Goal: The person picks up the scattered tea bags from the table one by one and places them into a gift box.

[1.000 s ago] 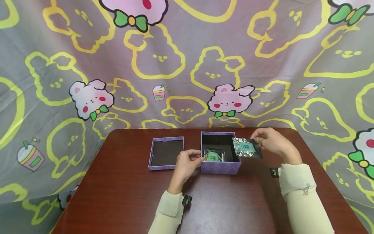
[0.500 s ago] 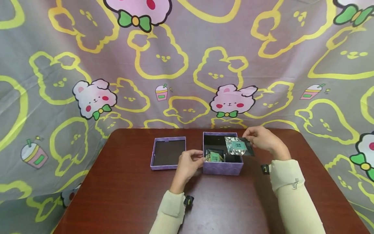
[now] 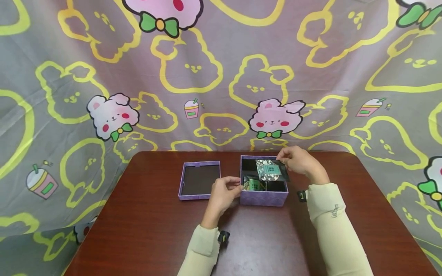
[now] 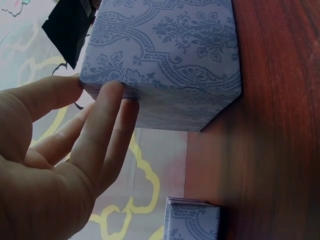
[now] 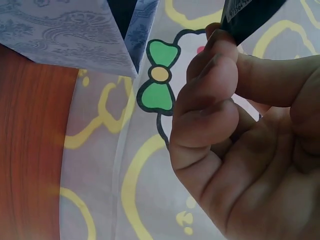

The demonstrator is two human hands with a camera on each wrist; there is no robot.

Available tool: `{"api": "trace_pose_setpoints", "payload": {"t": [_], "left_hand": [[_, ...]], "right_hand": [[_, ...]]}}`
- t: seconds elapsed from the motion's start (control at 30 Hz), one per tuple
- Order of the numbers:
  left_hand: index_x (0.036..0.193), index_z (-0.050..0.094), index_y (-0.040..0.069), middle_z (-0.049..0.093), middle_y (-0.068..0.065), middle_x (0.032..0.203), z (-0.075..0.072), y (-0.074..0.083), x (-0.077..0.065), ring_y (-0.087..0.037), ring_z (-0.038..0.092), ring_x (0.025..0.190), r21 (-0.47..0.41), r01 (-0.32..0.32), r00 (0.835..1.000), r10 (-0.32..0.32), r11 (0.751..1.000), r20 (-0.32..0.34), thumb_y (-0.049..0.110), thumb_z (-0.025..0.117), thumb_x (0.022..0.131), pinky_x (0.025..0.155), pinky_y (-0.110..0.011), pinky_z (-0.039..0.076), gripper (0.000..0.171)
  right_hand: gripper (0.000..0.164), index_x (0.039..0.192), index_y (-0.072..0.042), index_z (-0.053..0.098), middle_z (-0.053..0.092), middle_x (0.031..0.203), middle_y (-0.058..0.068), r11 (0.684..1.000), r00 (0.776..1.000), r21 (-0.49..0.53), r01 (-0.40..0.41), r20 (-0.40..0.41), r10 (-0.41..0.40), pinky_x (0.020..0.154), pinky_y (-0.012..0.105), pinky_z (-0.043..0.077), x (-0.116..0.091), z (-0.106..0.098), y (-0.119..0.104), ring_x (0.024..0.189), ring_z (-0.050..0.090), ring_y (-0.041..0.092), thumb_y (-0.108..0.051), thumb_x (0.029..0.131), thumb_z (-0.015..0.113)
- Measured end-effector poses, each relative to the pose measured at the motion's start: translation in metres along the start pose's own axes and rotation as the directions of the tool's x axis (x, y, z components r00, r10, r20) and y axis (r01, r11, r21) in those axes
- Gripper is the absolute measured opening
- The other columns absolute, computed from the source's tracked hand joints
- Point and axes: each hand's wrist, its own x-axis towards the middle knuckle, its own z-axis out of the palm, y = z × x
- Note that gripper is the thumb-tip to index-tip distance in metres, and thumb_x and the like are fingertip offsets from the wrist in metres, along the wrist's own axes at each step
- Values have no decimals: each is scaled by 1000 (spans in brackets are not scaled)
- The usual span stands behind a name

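Note:
A purple patterned box (image 3: 264, 198) stands uncovered on the table. My left hand (image 3: 222, 195) holds it at the front left corner; in the left wrist view its fingertips press the patterned corner of the box (image 4: 165, 45). Between thumb and fingertips, my right hand (image 3: 298, 161) pinches the edge of a flat black sachet (image 3: 271, 170) with a green label and a speckled front. It hangs over the box's opening, tilted. A second sachet (image 3: 254, 185), also green-labelled, lies inside at the front left. In the right wrist view only part of the held sachet (image 5: 250, 17) shows.
Left of the box lies its shallow purple-edged lid (image 3: 200, 180), dark inside facing up. Both sit toward the back of the brown wooden table (image 3: 148, 222). A cartoon-printed cloth (image 3: 221, 76) hangs behind and around it.
My right hand has carried the sachet leftward, from beside the box's right edge to over its opening. The left hand keeps its place at the box corner.

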Motion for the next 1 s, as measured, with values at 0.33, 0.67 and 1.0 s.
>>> {"api": "trace_pose_setpoints", "payload": {"t": [0.33, 0.67, 1.0], "left_hand": [[103, 64, -5, 66, -11, 89, -1, -2, 0, -18, 66, 77, -12, 3, 1000, -3, 1000, 3, 5, 71, 78, 60, -27, 56, 28], [99, 64, -8, 64, -20, 90, -4, 30, -15, -29, 65, 80, -8, -12, 1000, 12, 1000, 1, -4, 67, 78, 64, -35, 57, 22], [98, 64, -9, 65, -18, 87, -3, 32, -16, -25, 65, 76, 6, -28, 999, 28, 1000, -15, -5, 67, 78, 62, -31, 57, 21]], "right_hand": [[17, 91, -7, 64, 56, 68, 13, 999, 999, -42, -32, -5, 32, 48, 28, 42, 10, 9, -13, 57, 52, 21, -7, 94, 47], [18, 91, -8, 64, 58, 68, 9, 996, 999, -78, -43, -12, 43, 49, 29, 44, 14, 12, -15, 59, 53, 19, -7, 95, 46], [16, 88, -7, 65, 56, 63, 6, 992, 999, -118, -36, -35, 32, 47, 28, 42, 15, 19, -16, 56, 52, 18, -6, 92, 49]]}}
